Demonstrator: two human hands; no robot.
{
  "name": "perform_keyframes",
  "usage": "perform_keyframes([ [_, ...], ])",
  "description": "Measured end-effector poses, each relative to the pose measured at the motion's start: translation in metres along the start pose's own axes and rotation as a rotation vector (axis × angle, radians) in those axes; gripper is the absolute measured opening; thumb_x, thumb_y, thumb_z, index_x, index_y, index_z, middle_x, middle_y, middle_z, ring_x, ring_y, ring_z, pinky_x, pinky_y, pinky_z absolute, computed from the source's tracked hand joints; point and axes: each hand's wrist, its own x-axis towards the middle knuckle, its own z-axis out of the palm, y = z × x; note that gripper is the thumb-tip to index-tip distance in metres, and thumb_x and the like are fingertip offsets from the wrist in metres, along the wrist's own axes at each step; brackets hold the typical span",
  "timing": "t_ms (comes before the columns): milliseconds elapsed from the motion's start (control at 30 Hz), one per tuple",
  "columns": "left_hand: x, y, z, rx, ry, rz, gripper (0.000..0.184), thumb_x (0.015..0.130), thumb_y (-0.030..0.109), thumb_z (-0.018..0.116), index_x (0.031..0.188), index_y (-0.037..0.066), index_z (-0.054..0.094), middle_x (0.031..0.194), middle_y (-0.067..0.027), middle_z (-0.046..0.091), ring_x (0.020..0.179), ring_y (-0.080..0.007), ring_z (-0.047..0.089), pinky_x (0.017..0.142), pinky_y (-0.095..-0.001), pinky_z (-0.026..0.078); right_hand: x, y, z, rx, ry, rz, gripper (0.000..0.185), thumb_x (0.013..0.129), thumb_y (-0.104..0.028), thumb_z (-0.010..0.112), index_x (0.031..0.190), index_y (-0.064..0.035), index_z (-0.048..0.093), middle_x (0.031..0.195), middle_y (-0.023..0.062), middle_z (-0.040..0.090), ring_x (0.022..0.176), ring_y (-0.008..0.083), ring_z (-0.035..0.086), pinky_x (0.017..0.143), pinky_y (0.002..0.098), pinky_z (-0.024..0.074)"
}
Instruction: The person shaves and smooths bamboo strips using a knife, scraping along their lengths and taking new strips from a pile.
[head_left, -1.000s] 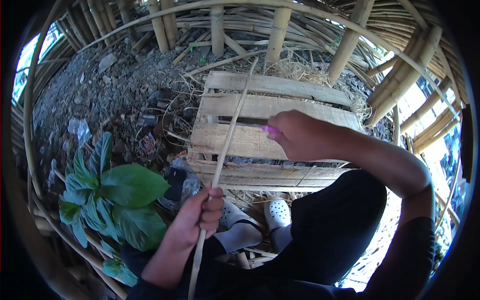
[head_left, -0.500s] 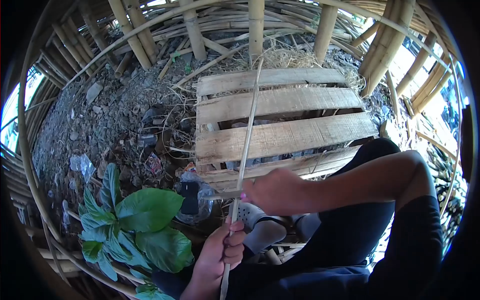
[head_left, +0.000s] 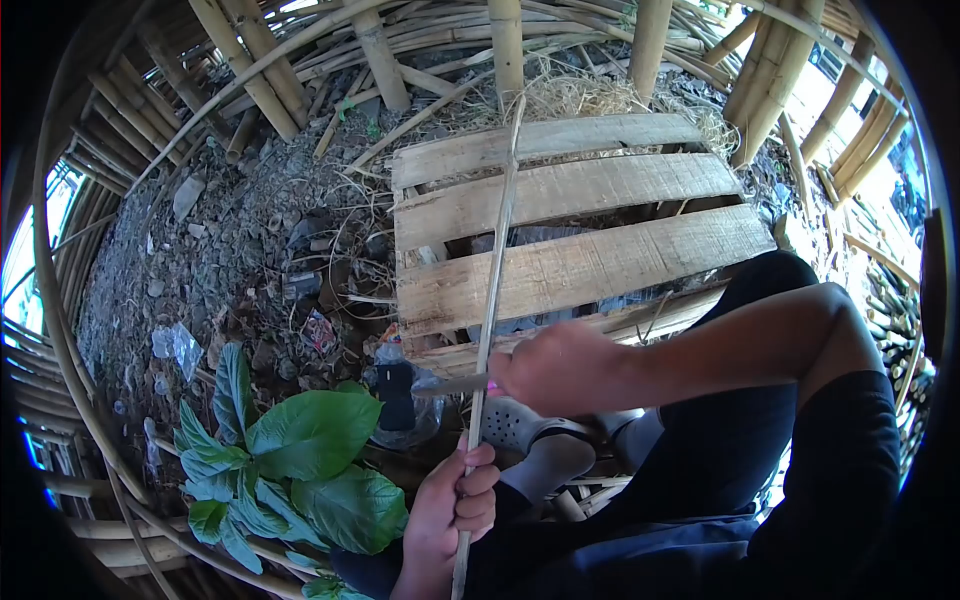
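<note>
A long, thin bamboo strip [head_left: 497, 260] runs from the low wooden slatted platform [head_left: 560, 270] down between my knees. My left hand [head_left: 455, 505] is closed around its lower part. Just above, my right hand [head_left: 565, 370] grips a knife [head_left: 455, 386] by its pink handle. The blade points left and crosses the strip, a short distance above my left fingers. How deep the edge sits against the strip cannot be made out.
A leafy green plant [head_left: 315, 435] stands at the lower left. Beside it lie a dark phone-like object [head_left: 395, 395] and clear plastic. Rubble and litter cover the ground at left. Bamboo posts [head_left: 508, 55] and piled poles stand behind the platform.
My right hand has come down from over the platform to the strip, bringing the knife across it. The view has shifted, and my left hand still holds the strip.
</note>
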Motion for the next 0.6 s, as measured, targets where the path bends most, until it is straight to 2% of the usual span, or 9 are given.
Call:
perform_keyframes([
  [67, -0.003, -0.001, -0.001, 0.169, 0.013, -0.033, 0.028, 0.103, 0.039, 0.035, 0.087, 0.016, 0.041, 0.061, 0.009, 0.022, 0.04, 0.0001, 0.013, 0.033, -0.019, 0.01, 0.0, 0.001, 0.003, -0.002, -0.004, 0.005, 0.026, 0.093, -0.029, 0.051, 0.088, -0.0027, 0.053, 0.06, 0.0069, 0.06, 0.051, 0.0238, 0.063, 0.044, 0.0354, 0.05],
  [167, -0.005, 0.0, 0.002, 0.191, 0.047, 0.004, 0.028, 0.103, 0.039, 0.036, 0.088, 0.016, 0.041, 0.061, 0.0086, 0.022, 0.04, 0.0, 0.013, 0.033, -0.0189, 0.01, 0.003, 0.023, 0.002, 0.014, 0.069, -0.003, 0.026, 0.093, -0.028, 0.051, 0.088, -0.0031, 0.053, 0.06, 0.0067, 0.06, 0.052, 0.0234, 0.064, 0.045, 0.0358, 0.0509],
  [233, -0.006, 0.0, 0.0, 0.208, 0.047, -0.002, 0.028, 0.103, 0.039, 0.036, 0.088, 0.016, 0.04, 0.061, 0.0085, 0.022, 0.04, 0.0, 0.013, 0.033, -0.019, 0.01, 0.009, 0.032, -0.002, -0.054, 0.026, 0.17, 0.022, 0.091, -0.025, 0.054, 0.089, -0.0029, 0.052, 0.06, 0.0071, 0.06, 0.052, 0.0229, 0.064, 0.045, 0.0365, 0.0513],
  [367, -0.004, -0.002, 0.002, 0.23, 0.024, -0.001, 0.029, 0.103, 0.04, 0.035, 0.089, 0.015, 0.039, 0.061, 0.0082, 0.023, 0.04, -0.0001, 0.014, 0.033, -0.0192, 0.01, -0.001, 0.009, -0.004, -0.035, -0.048, -0.007, 0.018, 0.087, -0.019, 0.058, 0.092, -0.0019, 0.053, 0.065, 0.008, 0.062, 0.059, 0.0223, 0.066, 0.049, 0.0355, 0.0532],
  [400, -0.004, -0.001, 0.001, 0.231, 0.028, -0.006, 0.029, 0.103, 0.04, 0.035, 0.089, 0.015, 0.039, 0.061, 0.0082, 0.023, 0.04, -0.0001, 0.014, 0.033, -0.0192, 0.01, 0.006, 0.023, -0.01, -0.05, -0.171, 0.143, 0.018, 0.087, -0.018, 0.057, 0.093, -0.0016, 0.053, 0.065, 0.0077, 0.062, 0.06, 0.0224, 0.067, 0.05, 0.0358, 0.0534],
  [500, -0.005, 0.0, 0.002, 0.255, 0.034, 0.017, 0.029, 0.103, 0.04, 0.034, 0.09, 0.015, 0.039, 0.061, 0.0082, 0.023, 0.04, -0.0001, 0.015, 0.033, -0.0192, 0.011, 0.009, 0.041, -0.008, -0.071, -0.062, 0.135, 0.017, 0.086, -0.017, 0.057, 0.094, -0.0017, 0.053, 0.064, 0.0073, 0.062, 0.057, 0.023, 0.066, 0.049, 0.0367, 0.0532],
  [533, -0.005, -0.002, 0.005, 0.287, 0.05, 0.018, 0.028, 0.103, 0.039, 0.034, 0.09, 0.015, 0.039, 0.061, 0.0082, 0.023, 0.04, -0.0001, 0.015, 0.033, -0.0192, 0.011, 0.007, 0.022, -0.007, -0.083, -0.148, 0.079, 0.017, 0.088, -0.018, 0.056, 0.093, -0.0019, 0.053, 0.062, 0.0065, 0.061, 0.056, 0.022, 0.066, 0.049, 0.0358, 0.0529],
  [600, -0.004, -0.003, 0.005, 0.312, 0.071, 0.016, 0.028, 0.103, 0.039, 0.034, 0.09, 0.015, 0.039, 0.061, 0.0082, 0.023, 0.04, -0.0002, 0.015, 0.033, -0.0192, 0.011, 0.0, 0.009, -0.01, 0.017, -0.131, 0.0, 0.019, 0.091, -0.022, 0.052, 0.092, -0.0028, 0.053, 0.062, 0.0066, 0.062, 0.056, 0.0233, 0.066, 0.051, 0.039, 0.0533],
])
